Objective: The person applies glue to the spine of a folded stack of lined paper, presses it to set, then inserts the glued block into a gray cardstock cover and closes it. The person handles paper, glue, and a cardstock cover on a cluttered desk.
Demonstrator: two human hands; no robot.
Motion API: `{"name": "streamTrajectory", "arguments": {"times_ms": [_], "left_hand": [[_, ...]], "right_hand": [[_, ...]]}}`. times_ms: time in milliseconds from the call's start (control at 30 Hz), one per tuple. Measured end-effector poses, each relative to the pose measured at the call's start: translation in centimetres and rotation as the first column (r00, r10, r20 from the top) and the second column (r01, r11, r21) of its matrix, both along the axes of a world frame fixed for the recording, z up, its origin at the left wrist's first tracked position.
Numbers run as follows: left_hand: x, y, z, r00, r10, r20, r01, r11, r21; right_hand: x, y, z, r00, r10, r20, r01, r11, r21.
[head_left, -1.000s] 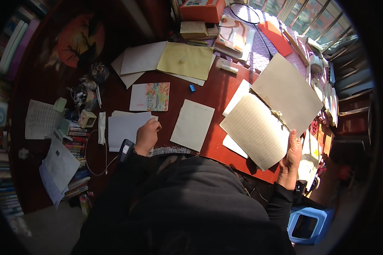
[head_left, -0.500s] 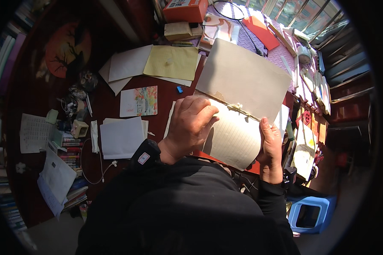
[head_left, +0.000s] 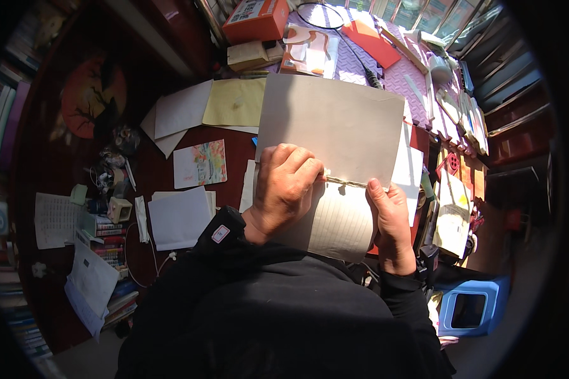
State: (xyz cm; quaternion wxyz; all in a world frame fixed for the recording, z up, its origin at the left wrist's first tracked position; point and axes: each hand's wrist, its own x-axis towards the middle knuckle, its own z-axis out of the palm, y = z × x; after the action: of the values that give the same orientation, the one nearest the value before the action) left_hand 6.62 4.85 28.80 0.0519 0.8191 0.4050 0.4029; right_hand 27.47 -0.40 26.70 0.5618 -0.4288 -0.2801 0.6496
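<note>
A notebook with lined pages [head_left: 344, 218] is held up in front of me, its plain grey-beige cover [head_left: 335, 126] folded away to the far side. Along the fold between them runs a ragged binding edge [head_left: 348, 183] with bits of torn paper or dried glue. My left hand [head_left: 287, 186] is closed at this binding, thumb and fingertips pinched together on it; exactly what they pinch is hidden. At the binding's right end, my right hand [head_left: 392, 218] grips the notebook, thumb on top and fingers underneath. The lower page curves down towards me.
On the dark red desk lie an illustrated booklet [head_left: 200, 163], white sheets [head_left: 180, 218], yellow paper [head_left: 234, 101] and an earphone cable [head_left: 129, 252]. A purple foam mat [head_left: 354, 57] bears a racket [head_left: 322, 16] and red paper [head_left: 372, 44]. A blue stool [head_left: 474, 309] stands at lower right.
The notebook has turned so its binding lies more level, and its cover has shifted left and lower. My right hand has moved slightly left with it; my left hand stays pinched at the binding.
</note>
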Motion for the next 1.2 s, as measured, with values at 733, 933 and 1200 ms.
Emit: {"name": "streamTrajectory", "arguments": {"times_ms": [733,933,1200], "left_hand": [[-0.4,-1.3,0.5,0.996,-0.055,-0.072,0.059,0.997,0.046],[-0.9,-1.0,1.3,0.996,0.075,0.052,-0.070,0.993,-0.098],[-0.6,-1.2,1.6,0.998,0.023,0.058,-0.013,0.986,-0.168]], "right_hand": [[-0.3,0.9,0.8,0.997,-0.057,0.050,0.058,0.998,-0.013],[0.4,0.2,0.9,0.998,0.049,0.044,-0.052,0.997,0.058],[-0.6,-0.4,1.3,0.957,-0.001,0.289,-0.033,0.993,0.113]]}}
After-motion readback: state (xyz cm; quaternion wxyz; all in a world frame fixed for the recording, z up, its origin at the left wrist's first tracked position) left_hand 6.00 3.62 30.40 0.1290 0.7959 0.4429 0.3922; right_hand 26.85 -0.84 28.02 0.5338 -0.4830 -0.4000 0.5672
